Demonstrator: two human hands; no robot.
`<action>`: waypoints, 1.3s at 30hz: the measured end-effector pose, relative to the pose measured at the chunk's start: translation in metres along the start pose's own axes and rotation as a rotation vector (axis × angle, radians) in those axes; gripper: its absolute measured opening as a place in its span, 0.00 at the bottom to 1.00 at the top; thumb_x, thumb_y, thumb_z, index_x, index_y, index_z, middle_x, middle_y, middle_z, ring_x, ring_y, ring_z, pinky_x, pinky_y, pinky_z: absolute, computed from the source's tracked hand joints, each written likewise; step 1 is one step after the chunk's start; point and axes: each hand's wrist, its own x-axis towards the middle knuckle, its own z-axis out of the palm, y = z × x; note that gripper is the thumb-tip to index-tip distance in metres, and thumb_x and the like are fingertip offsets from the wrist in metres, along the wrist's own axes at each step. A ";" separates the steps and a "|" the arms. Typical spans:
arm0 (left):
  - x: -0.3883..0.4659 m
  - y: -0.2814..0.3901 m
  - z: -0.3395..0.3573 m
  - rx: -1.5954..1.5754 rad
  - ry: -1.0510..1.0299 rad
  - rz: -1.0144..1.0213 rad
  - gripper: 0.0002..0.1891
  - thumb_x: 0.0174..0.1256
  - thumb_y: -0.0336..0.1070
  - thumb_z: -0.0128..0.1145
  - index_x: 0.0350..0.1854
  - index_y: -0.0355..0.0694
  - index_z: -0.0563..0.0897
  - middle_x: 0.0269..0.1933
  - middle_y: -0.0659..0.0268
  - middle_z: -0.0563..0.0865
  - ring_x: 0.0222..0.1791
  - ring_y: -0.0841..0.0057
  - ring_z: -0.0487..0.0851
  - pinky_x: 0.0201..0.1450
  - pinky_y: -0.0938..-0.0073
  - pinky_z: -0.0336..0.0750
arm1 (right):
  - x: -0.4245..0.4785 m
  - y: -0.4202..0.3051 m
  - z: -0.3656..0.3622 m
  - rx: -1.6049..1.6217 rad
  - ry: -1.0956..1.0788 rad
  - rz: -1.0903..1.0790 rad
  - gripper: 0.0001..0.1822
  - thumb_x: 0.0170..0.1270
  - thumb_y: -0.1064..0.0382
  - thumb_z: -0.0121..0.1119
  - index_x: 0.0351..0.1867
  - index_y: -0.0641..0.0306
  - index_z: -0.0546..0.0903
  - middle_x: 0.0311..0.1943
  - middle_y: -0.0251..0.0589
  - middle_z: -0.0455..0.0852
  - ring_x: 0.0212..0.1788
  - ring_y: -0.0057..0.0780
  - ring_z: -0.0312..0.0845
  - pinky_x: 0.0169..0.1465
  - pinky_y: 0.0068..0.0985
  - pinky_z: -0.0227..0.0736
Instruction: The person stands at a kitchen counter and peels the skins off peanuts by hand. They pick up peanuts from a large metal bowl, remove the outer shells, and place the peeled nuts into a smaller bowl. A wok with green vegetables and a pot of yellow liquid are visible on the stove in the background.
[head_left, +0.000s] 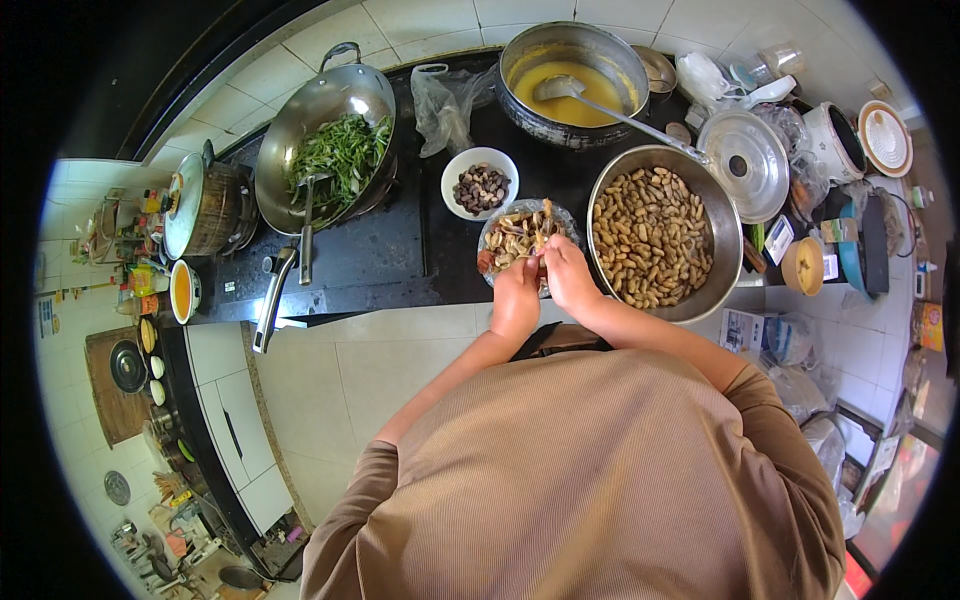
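Observation:
My left hand and my right hand meet fingertip to fingertip over a plastic-lined bowl of peanut shells. Between them they pinch what looks like a peanut, mostly hidden by the fingers. Just behind, a white bowl holds dark shelled peanut kernels. To the right of my hands stands a wide steel basin with many whole peanuts in their shells.
Left on the hob, a tilted wok holds chopped greens; its handle overhangs the counter edge. Behind are a plastic bag and a pot of yellow liquid. Its ladle reaches over the basin towards a metal lid.

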 end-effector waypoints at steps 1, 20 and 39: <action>0.002 -0.006 0.001 0.112 0.055 0.113 0.18 0.70 0.39 0.44 0.25 0.31 0.75 0.18 0.62 0.75 0.20 0.75 0.72 0.23 0.69 0.66 | 0.003 -0.006 0.001 0.156 0.004 0.198 0.12 0.64 0.64 0.41 0.27 0.71 0.71 0.28 0.54 0.77 0.33 0.47 0.73 0.40 0.36 0.68; 0.018 0.000 -0.023 -1.032 -0.422 -0.613 0.16 0.72 0.46 0.37 0.30 0.43 0.72 0.20 0.74 0.68 0.13 0.88 0.57 0.13 0.88 0.48 | 0.017 -0.047 -0.028 0.728 -0.243 0.617 0.05 0.61 0.66 0.48 0.37 0.62 0.73 0.24 0.28 0.75 0.18 0.08 0.56 0.18 0.11 0.46; 0.023 -0.012 -0.022 -1.251 -0.600 -0.683 0.20 0.70 0.56 0.40 0.26 0.47 0.66 0.21 0.74 0.65 0.15 0.87 0.58 0.12 0.87 0.49 | 0.019 -0.039 -0.033 0.728 -0.160 0.681 0.07 0.58 0.69 0.52 0.36 0.68 0.78 0.18 0.27 0.70 0.15 0.12 0.58 0.18 0.13 0.51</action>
